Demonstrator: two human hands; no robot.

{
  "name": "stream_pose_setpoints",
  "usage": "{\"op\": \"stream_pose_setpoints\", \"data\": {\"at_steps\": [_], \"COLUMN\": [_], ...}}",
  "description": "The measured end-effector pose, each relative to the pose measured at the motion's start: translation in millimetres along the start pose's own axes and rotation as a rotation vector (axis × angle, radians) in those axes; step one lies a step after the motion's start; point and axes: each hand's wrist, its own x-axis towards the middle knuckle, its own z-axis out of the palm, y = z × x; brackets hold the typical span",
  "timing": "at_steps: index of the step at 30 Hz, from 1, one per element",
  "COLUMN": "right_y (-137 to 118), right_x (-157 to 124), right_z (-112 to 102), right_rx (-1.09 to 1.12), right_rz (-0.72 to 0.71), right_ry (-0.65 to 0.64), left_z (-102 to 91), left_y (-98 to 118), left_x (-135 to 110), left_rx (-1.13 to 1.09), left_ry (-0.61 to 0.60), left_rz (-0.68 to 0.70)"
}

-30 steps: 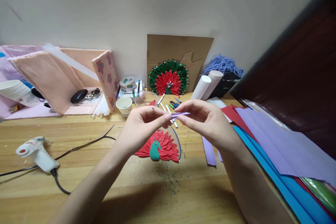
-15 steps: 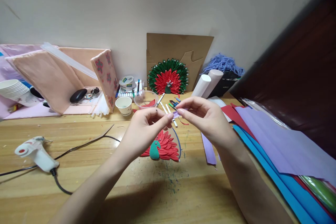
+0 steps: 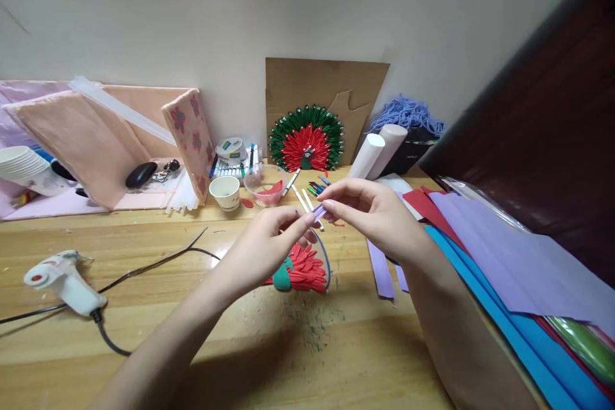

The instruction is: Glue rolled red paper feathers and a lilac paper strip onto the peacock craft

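Observation:
Between my two hands is a small piece of purple crepe paper [image 3: 319,211]. My left hand [image 3: 283,230] pinches its left end between thumb and finger. The other end is in the pinch of my right hand [image 3: 362,208]. Below my left hand lies a round cardboard piece with red petals [image 3: 307,266] and a green bird body [image 3: 282,277], partly hidden by that hand and wrist. Purple paper strips [image 3: 381,269] lie on the table beside my right wrist.
A hot glue gun [image 3: 65,282] lies at the left with its cable. Farther back are a paper cup [image 3: 224,193], a clear bowl [image 3: 266,184], markers and a red-green peacock [image 3: 306,139] against cardboard [image 3: 307,80]. Purple [image 3: 519,256] and blue sheets [image 3: 509,320] lie at right.
My left hand has dropped slightly and tilted, covering more of the green bird body. The purple piece now slants between my fingers, still held at both ends.

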Motion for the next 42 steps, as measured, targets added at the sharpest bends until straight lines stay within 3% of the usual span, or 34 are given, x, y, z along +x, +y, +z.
{"op": "stream_pose_setpoints", "data": {"at_steps": [17,26,32,38,42], "right_y": [0,1,2,52,93], "right_x": [2,2,0,-10,-25], "right_z": [-5,-6,-10,-24,-21], "right_rx": [0.043,0.027,-0.018,-0.079,-0.097], "right_rz": [0.007,-0.009,0.008,0.186,0.302], "right_ry": [-0.002,0.002,0.025,0.090,0.070], "left_z": [2.8,3.3,-1.4,-18.9,-23.5], "left_y": [0,1,-1,-14,-18], "left_x": [0,0,2,6,6], "left_rx": [-0.145,-0.098,0.021,0.484,0.552], "left_ry": [-0.002,-0.008,-0.091,-0.100,-0.128], "left_rz": [-0.067,-0.069,-0.090,-0.094,-0.084]}}
